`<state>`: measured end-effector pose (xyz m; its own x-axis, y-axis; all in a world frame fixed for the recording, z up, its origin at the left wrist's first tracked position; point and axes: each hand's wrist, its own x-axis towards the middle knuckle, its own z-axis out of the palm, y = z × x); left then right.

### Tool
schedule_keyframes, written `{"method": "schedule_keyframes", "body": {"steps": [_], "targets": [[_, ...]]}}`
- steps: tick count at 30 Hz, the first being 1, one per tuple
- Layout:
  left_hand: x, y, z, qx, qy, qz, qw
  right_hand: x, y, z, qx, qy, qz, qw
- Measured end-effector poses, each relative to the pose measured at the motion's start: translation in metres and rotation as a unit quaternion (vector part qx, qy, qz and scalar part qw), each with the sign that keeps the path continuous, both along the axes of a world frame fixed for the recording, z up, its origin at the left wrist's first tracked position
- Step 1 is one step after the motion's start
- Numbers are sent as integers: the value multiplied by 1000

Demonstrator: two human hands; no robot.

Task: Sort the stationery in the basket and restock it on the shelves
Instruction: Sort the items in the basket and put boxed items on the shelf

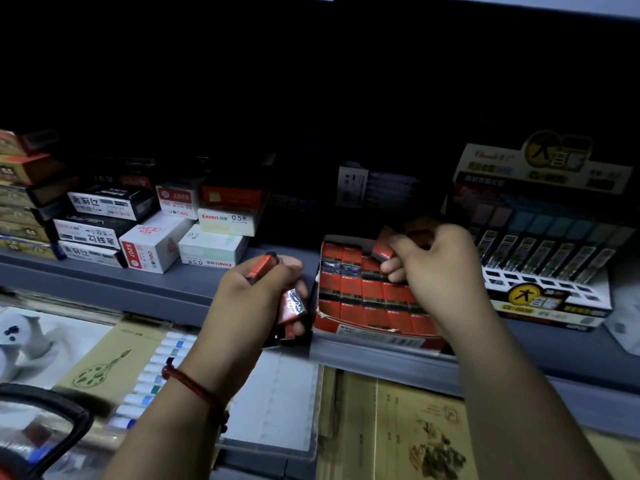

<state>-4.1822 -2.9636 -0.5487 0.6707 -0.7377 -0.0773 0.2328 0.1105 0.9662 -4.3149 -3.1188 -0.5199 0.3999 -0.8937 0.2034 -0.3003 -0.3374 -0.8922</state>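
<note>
Beside the black-handled basket (41, 420), the left hand (263, 292) clutches spare small red-and-black packets (292, 306) as reserve while the right hand (433, 265) pinches one red packet (384, 245) over the torn red cardboard display tray (363, 327), seemingly to slot it in.

Left hand (258, 292): we hold it palm inward, fingers curled shut around small packs.
Left wrist: we see it bent slightly, forearm rising from lower left, a red cord around it.
Right hand (433, 261): we hold it back upward, fingertips pinching one small pack.
Right forearm: we extend it from lower right.
</note>
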Motion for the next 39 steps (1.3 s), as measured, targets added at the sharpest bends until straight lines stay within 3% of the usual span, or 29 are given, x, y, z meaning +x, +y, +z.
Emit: {"method": "schedule_keyframes", "body": {"steps": [6,12,22,26,35,39], "targets": [[0,-1,-1,-15,17,10,1000,6,-3,-12,-94,122,-31,988],[0,-1,-2,-21,22,6,1000,5,-1,-11,-102,107,-17,989],[0,1,-2,-24,25,-9,999,8,-2,-13,-71,96,-89,989],[0,1,-3,-29,21,-11,999,10,0,-15,-97,131,-91,982],[-1,3,1,-36,18,-7,999,8,10,-7,-158,197,-36,967],[-4,4,6,-43,4,-17,999,18,33,7,-143,92,81,982]]}}
